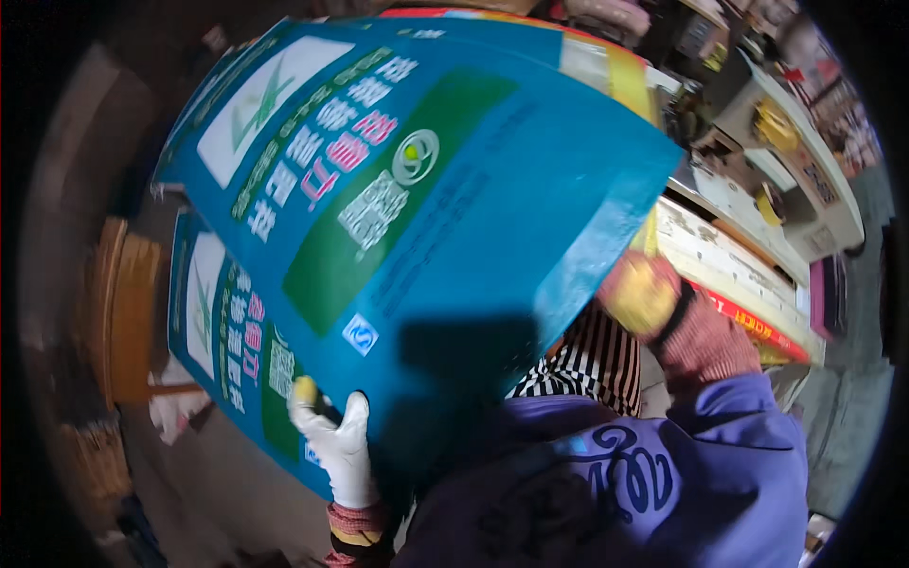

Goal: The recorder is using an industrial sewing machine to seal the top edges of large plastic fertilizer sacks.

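Note:
A large, flat teal printed sack (473,227) with a green panel spreads across the middle, its right edge raised. A matching teal sack or layer (204,327) shows beneath its left side. My right hand (644,292), in a worn yellow and pink glove, is closed at the upper sack's right edge; it is blurred and its fingertips are hidden. My left hand (339,445), in a white glove with a yellow fingertip, lies by the near left edge where the two layers meet. Its thumb and forefinger are spread apart.
To the right, a white bench-like surface (720,251) carries red and yellow printed material. A pale machine housing (814,180) stands beyond it. At the left is a brown wooden piece of furniture (133,303). Another person's striped trousers and purple top (653,464) fill the near right.

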### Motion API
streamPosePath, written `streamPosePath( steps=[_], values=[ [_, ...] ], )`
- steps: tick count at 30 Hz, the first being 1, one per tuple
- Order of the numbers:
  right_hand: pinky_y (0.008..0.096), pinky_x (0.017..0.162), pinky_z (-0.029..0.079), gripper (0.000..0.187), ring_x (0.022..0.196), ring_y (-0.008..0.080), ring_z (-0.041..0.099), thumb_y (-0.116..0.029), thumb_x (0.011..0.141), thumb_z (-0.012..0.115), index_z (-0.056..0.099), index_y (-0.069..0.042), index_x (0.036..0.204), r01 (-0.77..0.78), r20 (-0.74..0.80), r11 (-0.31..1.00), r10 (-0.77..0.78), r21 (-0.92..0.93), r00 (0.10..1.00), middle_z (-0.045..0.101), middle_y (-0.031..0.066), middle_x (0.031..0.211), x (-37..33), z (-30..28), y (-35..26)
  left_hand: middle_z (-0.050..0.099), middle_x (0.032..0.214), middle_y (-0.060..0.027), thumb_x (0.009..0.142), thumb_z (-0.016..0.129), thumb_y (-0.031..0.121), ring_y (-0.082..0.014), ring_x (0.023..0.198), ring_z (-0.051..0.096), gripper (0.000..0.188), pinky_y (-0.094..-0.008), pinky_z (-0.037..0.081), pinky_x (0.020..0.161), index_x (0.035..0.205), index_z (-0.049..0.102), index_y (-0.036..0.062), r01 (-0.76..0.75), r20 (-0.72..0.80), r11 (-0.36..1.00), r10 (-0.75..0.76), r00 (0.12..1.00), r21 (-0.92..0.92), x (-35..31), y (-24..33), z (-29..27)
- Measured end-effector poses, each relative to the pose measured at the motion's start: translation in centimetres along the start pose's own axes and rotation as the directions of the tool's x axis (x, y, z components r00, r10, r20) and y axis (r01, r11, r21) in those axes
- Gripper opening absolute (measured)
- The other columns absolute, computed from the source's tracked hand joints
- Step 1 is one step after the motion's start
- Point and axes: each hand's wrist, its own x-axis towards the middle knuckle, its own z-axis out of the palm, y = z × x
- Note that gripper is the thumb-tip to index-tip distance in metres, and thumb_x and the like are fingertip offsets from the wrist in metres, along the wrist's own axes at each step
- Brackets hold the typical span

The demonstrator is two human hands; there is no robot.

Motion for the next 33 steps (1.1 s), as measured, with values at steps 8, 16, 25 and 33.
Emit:
streamPosePath(
  steps=[8,16,25,33],
  values=[
    [0.0377,0.071,0.048,0.02,0.086,0.0261,0.058,-0.019,0.079,0.053,0.062,-0.01,0.095,-0.193,-0.242,0.841,0.352,0.505,0.904,0.061,0.0127,0.09,5.7,8.0,-11.8,0.061,0.082,-0.0063,0.078,0.054,-0.001,-0.0174,0.075,0.056,0.026,-0.0296,0.043,0.068,0.103,0.054,-0.0027,0.769,0.752,0.342,-0.215,0.623,-0.539,-3.3,2.9,0.4],
    [0.0332,0.068,0.049,0.016,0.075,0.0222,0.06,-0.018,0.08,0.057,0.065,-0.012,0.092,-0.399,-0.176,0.886,0.442,0.235,0.879,0.063,0.0066,0.081,8.7,8.1,-6.0,0.063,0.091,-0.0182,0.071,0.054,-0.006,-0.0384,0.089,0.055,0.036,-0.0396,0.042,0.082,0.107,0.052,-0.0036,-0.519,0.548,0.832,0.532,0.646,-0.195,-3.8,4.0,-4.1],
    [0.0292,0.069,0.05,0.018,0.076,0.0192,0.063,-0.012,0.082,0.058,0.064,-0.007,0.098,0.447,-0.521,0.43,0.066,0.784,0.851,0.066,0.0076,0.087,-4.9,-12.4,-6.9,0.059,0.104,-0.0167,0.091,0.051,0.018,-0.0243,0.091,0.06,0.038,-0.0323,0.048,0.081,0.118,0.046,-0.0079,0.461,0.68,0.792,-0.08,0.729,-0.4,-1.8,6.7,-6.2],
    [0.0331,0.075,0.049,0.047,0.084,0.0231,0.064,-0.032,0.082,0.056,0.05,-0.023,0.128,-0.728,0.181,0.603,0.716,0.326,0.674,0.066,0.0122,0.097,-8.3,-7.2,6.0,0.056,0.097,-0.0227,0.056,0.065,-0.008,-0.0386,0.087,0.055,0.077,-0.043,0.042,0.084,0.128,0.04,-0.0003,-0.562,0.612,0.827,0.439,0.657,0.011,-2.5,4.6,-8.4]
  ],
)
